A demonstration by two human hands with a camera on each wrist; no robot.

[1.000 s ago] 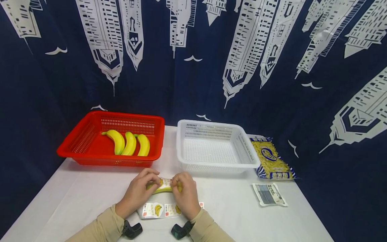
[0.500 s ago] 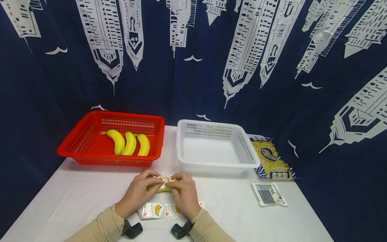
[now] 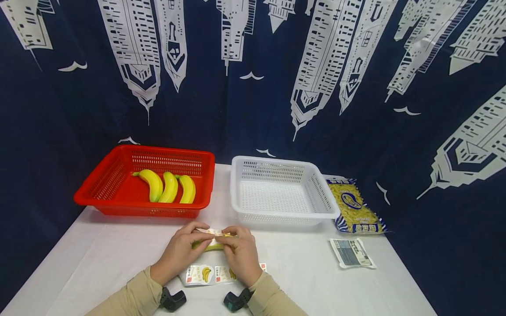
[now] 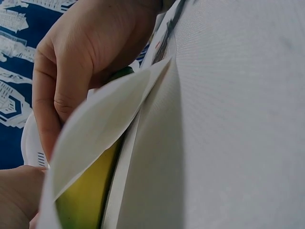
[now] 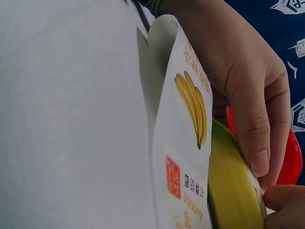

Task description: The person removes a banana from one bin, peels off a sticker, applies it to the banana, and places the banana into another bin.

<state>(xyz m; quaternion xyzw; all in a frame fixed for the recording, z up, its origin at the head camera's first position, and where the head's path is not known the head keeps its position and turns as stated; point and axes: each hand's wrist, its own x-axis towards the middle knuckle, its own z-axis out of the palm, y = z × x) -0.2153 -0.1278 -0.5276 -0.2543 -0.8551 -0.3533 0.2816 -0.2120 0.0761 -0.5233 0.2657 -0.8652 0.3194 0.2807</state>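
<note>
Pictured close up: curled fingers (image 4: 66, 90) against a yellow-green banana (image 4: 86, 191). Draped over it, a curling white paper label sheet (image 4: 100, 129), on a white tablecloth (image 4: 238, 119).

Both forearms reach forward side by side, the left hand (image 3: 179, 252) and right hand (image 3: 241, 252) meeting fingertip to fingertip, fingers curled in a pinch.

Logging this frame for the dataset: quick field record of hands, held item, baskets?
left hand: grips banana
right hand: pinches label on banana
sticker sheet: on table, under the wrists
red basket: three bananas
white basket: nothing visible inside
right of white basket: pasta bag, small packet
</note>
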